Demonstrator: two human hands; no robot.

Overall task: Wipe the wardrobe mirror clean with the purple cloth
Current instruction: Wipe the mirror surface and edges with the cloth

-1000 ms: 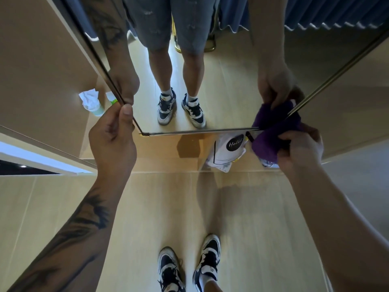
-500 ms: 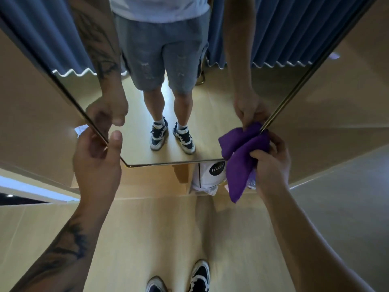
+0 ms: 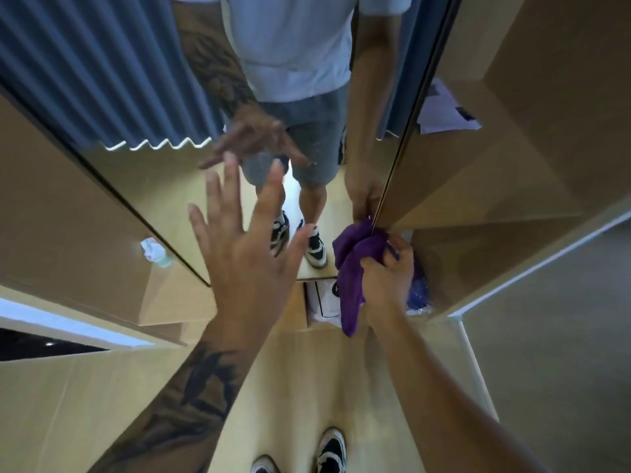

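The wardrobe mirror (image 3: 164, 186), a tall glass panel with a thin dark frame, stood straight ahead, and it threw back blue pleated curtains, a pale floor, and a person in a white T-shirt, grey shorts and black-and-white trainers. And there was the purple cloth (image 3: 351, 268), soft and bunched, right down at the mirror's lower right corner! The right hand (image 3: 387, 271) had its fingers curled tight round the cloth, pressing the upper bunch against the dark frame edge, while a loose tail of it dangled below the fist. Over on the other side, the left hand (image 3: 244, 254), on a tattooed forearm, was wide open, fingers straight and spread, lifted in front of the glass and gripping nothing at all. Whether the fingertips met the glass could not be told, though its blurred reflection hovered just above them.

Under the mirror's bottom edge sat a white bag with a round black label (image 3: 324, 298), partly hidden behind the cloth. Left of the frame, against the light wooden wardrobe panel (image 3: 68, 216), sat a small white-and-green bottle (image 3: 155, 251). To the right, some white papers (image 3: 444, 110) lay on a wooden shelf. At the bottom of the view, the person's own black-and-white trainers (image 3: 331, 452) stood on the pale wooden floor (image 3: 300, 387).
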